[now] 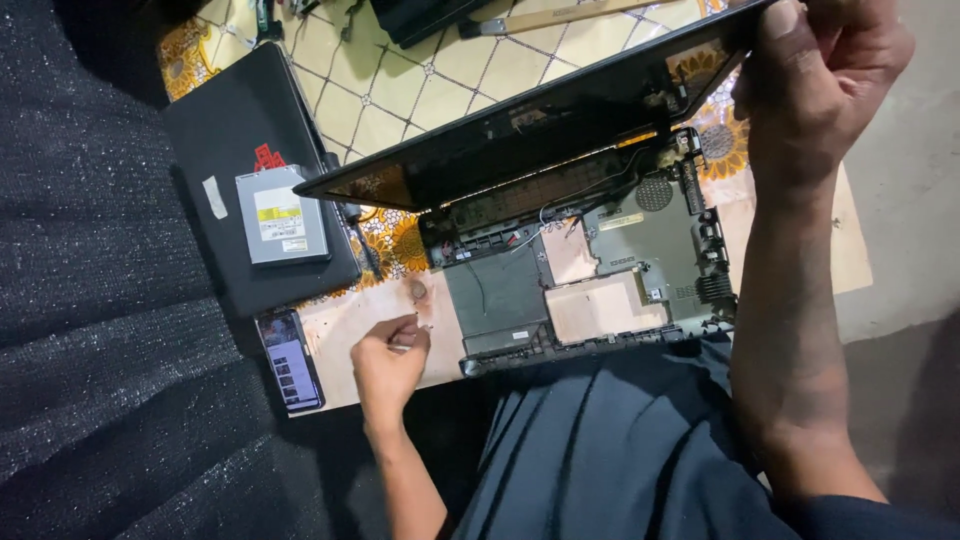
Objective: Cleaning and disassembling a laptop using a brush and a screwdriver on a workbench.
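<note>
Broadly, the desk (pixel 400 90) is covered with a patterned cloth of pale diamond tiles and orange flowers, and its near edge runs just above the person's dark lap. Largest on it is the opened laptop base (pixel 600 270), lying at the near edge toward the right corner, its shell stripped so that grey plastic, bare compartments and thin wires show. Over it tilts the laptop lid (pixel 520 140), a long dark panel raised at a slant, still joined to the base near the right hinge. The right hand (pixel 815 80) grips the lid's far right end, fingers curled over its edge, thumb side pressed against the panel. Toward the left edge lies a closed black laptop (pixel 250 180), and on top of it rests a grey optical drive (pixel 282 215) with a pale label. Below that, at the near left corner, a smartphone (pixel 290 360) lies face up with its screen lit. The left hand (pixel 390 355) rests on the cloth just left of the base, fingertips pinched together on something too small to identify.
</note>
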